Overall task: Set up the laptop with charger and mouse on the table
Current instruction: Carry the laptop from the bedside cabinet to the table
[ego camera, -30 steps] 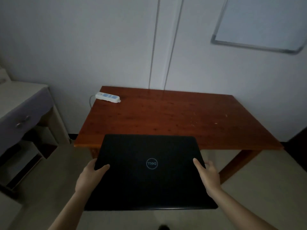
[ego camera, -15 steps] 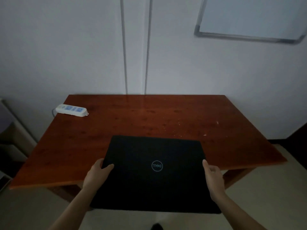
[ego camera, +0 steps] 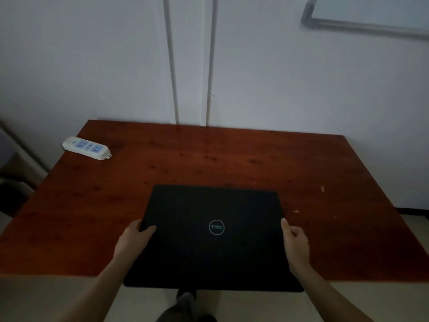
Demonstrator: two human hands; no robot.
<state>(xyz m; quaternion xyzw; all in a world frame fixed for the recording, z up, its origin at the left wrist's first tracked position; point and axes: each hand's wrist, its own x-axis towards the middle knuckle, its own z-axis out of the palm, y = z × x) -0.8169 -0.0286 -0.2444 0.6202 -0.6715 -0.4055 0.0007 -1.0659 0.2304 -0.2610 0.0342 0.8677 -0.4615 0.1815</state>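
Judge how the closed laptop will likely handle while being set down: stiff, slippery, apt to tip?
Probably stiff: the laptop looks flat though the left hand and right hand grip only its side edges. Possibly slippery: its top looks smooth. It could tip if released now, since its near edge overhangs the table.

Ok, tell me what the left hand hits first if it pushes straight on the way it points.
Nothing beyond the laptop it grips: the left hand points over bare table; the power strip sits off to the left. Depth unclear.
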